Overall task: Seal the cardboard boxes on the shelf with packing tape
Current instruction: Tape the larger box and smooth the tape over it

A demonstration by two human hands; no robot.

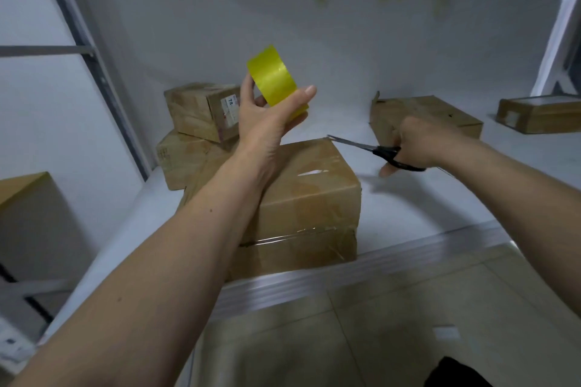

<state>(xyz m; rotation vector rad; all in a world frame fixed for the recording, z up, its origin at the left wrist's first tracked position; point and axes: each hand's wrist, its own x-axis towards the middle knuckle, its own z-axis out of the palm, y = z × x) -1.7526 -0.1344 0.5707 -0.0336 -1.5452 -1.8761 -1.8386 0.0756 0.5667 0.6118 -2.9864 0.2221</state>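
Head view shows both your bare forearms reaching over the front rail of the shelf point(408, 248). Below your left wrist sits the nearest cardboard box point(309, 198), its top and front crossed by clear, shiny tape. Your left hand point(267, 116) is raised above that box, thumb and fingers curled round a roll of yellow packing tape point(276, 80); the thumb point(301, 97) lies along the roll's right side and the other fingers wrap behind its left edge. Off to the right of those fingers, your right hand point(415, 141) grips a pair of black-handled scissors point(371, 148), fingers closed through the loops, with the blades pointing left so their tip reaches the far right corner of the taped box. Whether the blades are parted you cannot tell from here. Just behind your right knuckles lies a flat box point(440, 113) with a raised flap at its left end. Beyond your left fingertips, two smaller boxes are stacked, the upper one point(201, 110) bearing a white label. Farthest right, well apart from your right hand, rests another low box point(537, 115).
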